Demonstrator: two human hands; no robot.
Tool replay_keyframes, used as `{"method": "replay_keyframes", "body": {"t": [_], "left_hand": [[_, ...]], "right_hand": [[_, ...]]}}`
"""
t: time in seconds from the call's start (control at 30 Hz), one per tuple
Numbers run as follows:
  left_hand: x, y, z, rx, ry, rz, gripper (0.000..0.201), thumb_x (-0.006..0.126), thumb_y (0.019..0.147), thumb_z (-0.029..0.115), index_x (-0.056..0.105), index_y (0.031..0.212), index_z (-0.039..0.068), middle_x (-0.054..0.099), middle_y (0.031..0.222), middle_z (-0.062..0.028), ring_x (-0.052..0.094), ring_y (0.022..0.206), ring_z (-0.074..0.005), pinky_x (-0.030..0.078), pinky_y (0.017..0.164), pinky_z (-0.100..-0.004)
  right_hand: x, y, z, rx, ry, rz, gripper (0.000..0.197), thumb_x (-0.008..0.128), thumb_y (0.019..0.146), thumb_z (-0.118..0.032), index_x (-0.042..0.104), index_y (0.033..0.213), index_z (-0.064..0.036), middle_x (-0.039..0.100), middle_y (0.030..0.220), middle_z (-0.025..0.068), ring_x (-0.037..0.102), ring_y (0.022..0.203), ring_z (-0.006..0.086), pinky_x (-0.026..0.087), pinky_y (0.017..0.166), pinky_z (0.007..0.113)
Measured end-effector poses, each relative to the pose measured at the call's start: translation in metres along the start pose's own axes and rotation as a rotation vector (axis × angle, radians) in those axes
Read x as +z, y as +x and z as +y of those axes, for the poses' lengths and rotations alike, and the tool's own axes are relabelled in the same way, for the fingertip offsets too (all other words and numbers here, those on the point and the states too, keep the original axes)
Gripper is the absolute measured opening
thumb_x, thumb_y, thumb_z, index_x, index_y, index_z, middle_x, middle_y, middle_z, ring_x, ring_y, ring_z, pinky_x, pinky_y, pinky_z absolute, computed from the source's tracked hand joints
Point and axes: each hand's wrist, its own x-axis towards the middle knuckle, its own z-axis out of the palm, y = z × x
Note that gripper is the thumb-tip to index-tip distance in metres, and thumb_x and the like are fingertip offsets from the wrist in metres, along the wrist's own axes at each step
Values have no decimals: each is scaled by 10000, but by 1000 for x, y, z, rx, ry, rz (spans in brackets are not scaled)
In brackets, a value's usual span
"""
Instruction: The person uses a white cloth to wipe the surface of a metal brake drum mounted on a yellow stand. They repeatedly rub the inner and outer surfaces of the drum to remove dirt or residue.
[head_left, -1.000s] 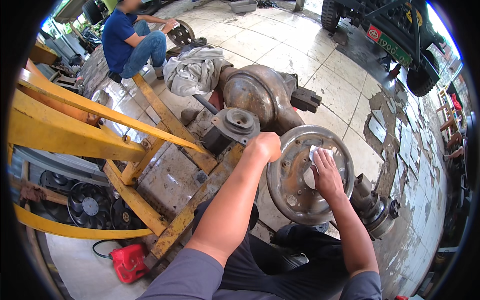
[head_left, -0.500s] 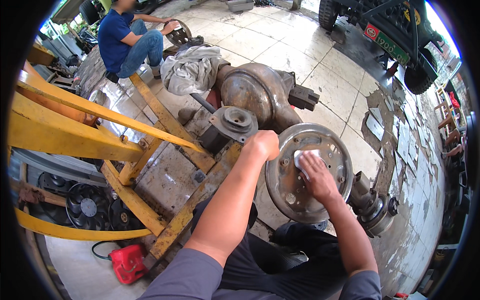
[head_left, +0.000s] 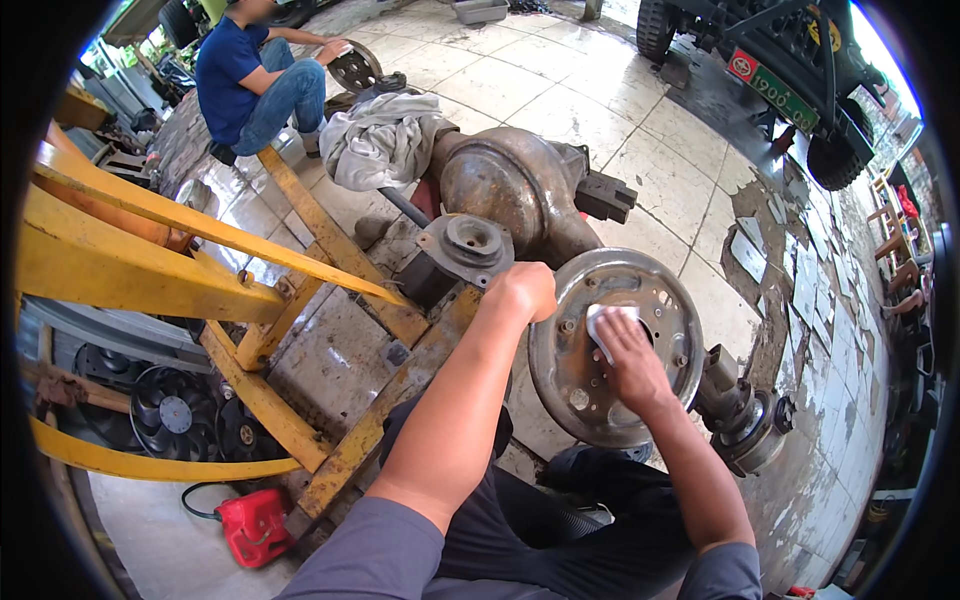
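Observation:
A round, brown-grey metal brake backing plate [head_left: 566, 372] with holes and studs stands tilted in front of me. My left hand [head_left: 526, 291] is closed around its left rim, the fingertips hidden behind. With fingers stretched over it, my right hand [head_left: 634, 362] presses a small white pad [head_left: 599, 324] flat on the plate's face, left of the central hole. Whether the pad is cloth or abrasive paper I cannot tell. Beyond the plate lies a large rusty axle housing [head_left: 500, 185]. A dark mount with a round flanged top [head_left: 473, 240] is nearest my left hand.
A yellow steel lifting frame [head_left: 150, 260] fills the left, with a cooling fan [head_left: 175, 413] and red canister [head_left: 252, 527] below. Grey rags [head_left: 380, 140] lie beyond. A person [head_left: 245, 85] crouches far left at another round part. Broken tiles [head_left: 748, 250] lie right; a vehicle [head_left: 770, 60] stands behind.
My right hand and the white pad have slid slightly down across the plate. My left hand keeps its hold on the rim. The other person's hand has shifted a little left.

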Motion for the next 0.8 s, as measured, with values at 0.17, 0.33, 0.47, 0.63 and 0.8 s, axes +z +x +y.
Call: {"method": "replay_keyframes", "body": {"t": [0.17,0.33,0.47,0.63,0.8], "left_hand": [[10,13,-7,23,42,-18,294,634,838,69,750,1109,68,717,1170,-166,690,1096,-344,568,904,-431],[5,5,-5,27,27,5,284,627,845,85,752,1099,67,711,1180,-171,683,1107,-346,565,912,-429],[0,-1,0,14,16,0,279,626,853,105,753,1098,69,705,1187,-175,678,1113,-347,560,922,-426],[-2,-1,-3,92,62,-12,292,604,901,186,733,1114,34,683,1205,-196,648,1140,-354,521,972,-433],[-4,-1,-5,51,69,-58,334,588,955,266,713,1138,16,669,1226,-194,614,1181,-358,485,1023,-434]], "right_hand": [[-1,7,20,101,-40,55,489,597,978,-192,496,1429,-30,439,1534,189,368,1460,335,292,1201,484],[-4,2,-9,-68,34,-44,532,627,952,-167,482,1450,-52,437,1543,168,355,1468,333,284,1209,469],[-5,6,25,81,-34,66,515,619,961,-184,491,1442,-51,437,1544,162,365,1460,342,306,1197,472],[-6,1,-5,-68,51,-23,510,596,977,-207,485,1453,-61,445,1541,162,372,1460,327,276,1213,463],[-3,7,15,115,-41,28,520,539,957,-119,462,1467,-51,433,1549,166,353,1476,307,248,1234,452]]}}
